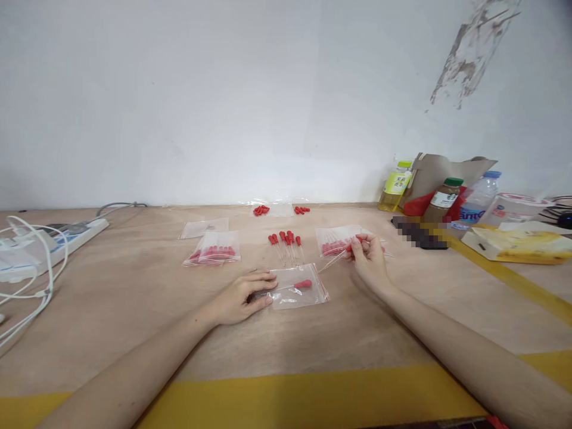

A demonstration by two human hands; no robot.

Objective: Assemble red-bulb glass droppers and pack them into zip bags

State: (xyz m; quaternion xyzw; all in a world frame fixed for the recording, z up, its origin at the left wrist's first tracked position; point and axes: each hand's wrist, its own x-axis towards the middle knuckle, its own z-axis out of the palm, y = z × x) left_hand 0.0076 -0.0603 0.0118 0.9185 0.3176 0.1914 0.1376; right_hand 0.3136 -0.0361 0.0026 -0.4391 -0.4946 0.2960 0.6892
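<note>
My left hand holds the closed end of a clear zip-lock bag down on the table, fingers and thumb over its left edge. Inside that bag lies one dropper with a red rubber bulb toward the opening. To the right, my right hand is raised, pinching the red bulb of a glass dropper; its thin tube points left toward the bag's mouth. Whether it holds more than one dropper I cannot tell. Several loose droppers with red bulbs lie just beyond the bag.
Filled zip-lock bags lie left, others right, partly behind my right hand. Loose red bulbs sit near the wall. A power strip with white cables stands left; bottles, a phone and a yellow packet are right.
</note>
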